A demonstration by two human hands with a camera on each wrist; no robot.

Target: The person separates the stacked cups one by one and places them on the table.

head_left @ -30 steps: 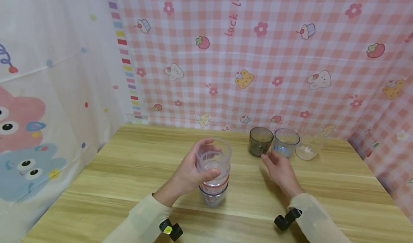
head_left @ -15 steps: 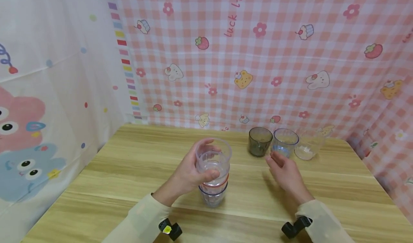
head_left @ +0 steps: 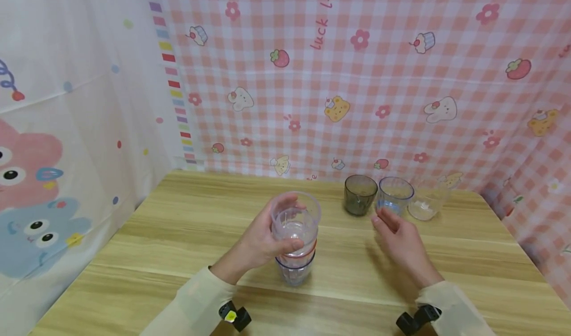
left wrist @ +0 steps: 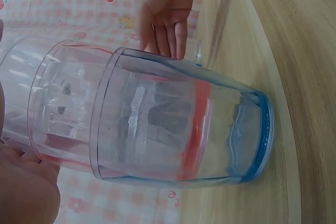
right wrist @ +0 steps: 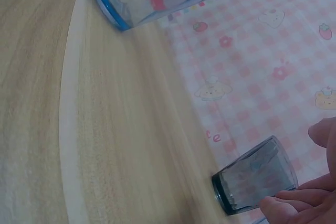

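My left hand (head_left: 260, 241) grips the clear top cup (head_left: 308, 224) of an upright stack, fingers behind it and thumb across the front. Below it nest a red-rimmed cup (head_left: 296, 261) and a blue-rimmed cup (head_left: 294, 276); in the left wrist view the blue base (left wrist: 265, 135) stands on the table. My right hand (head_left: 405, 242) holds nothing, its fingers loosely extended just in front of another blue-rimmed cup (head_left: 396, 191). To that cup's left stands a smoky grey cup (head_left: 359, 197), to its right a clear cup (head_left: 426, 204).
The three separate cups stand in a row toward the back right of the wooden table (head_left: 214, 202). Behind the table hangs a pink checked cloth (head_left: 267, 78), and a white printed cloth (head_left: 89, 128) hangs on the left.
My right hand has drawn back from beside the grey cup, moving right and toward the person. The left hand and its stack stay almost where they were.
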